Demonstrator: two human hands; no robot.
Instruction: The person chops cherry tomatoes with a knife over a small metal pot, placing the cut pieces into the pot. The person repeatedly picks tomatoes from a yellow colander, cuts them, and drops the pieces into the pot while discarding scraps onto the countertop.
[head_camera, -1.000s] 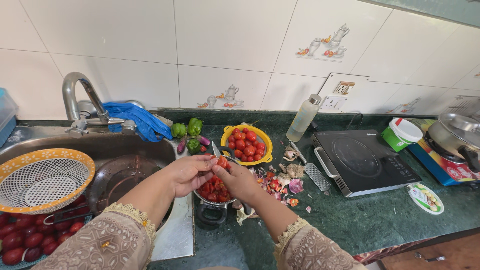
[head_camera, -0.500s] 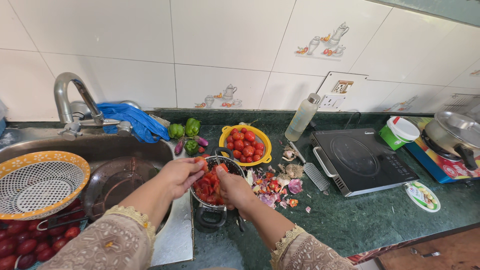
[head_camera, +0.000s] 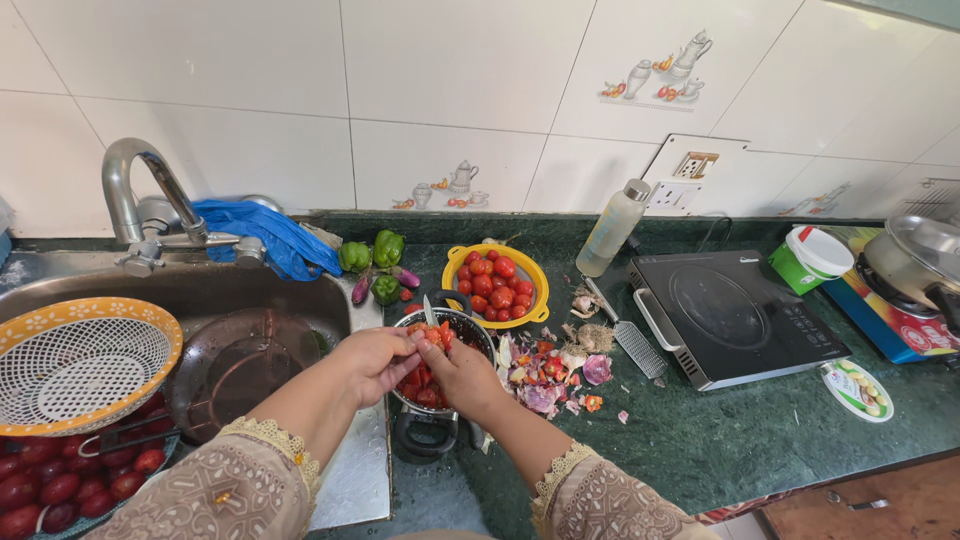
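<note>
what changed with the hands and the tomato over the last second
Both hands came down toward the steel pot of cut tomato. The left hand and right hand are pressed together again over it, working a tomato piece with the knife. The yellow bowl of tomatoes and the peel scraps stayed put.

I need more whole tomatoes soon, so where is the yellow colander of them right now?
In the head view, the yellow colander of tomatoes sits on the green counter, just behind the steel pan, between the green peppers and the bottle.
</note>
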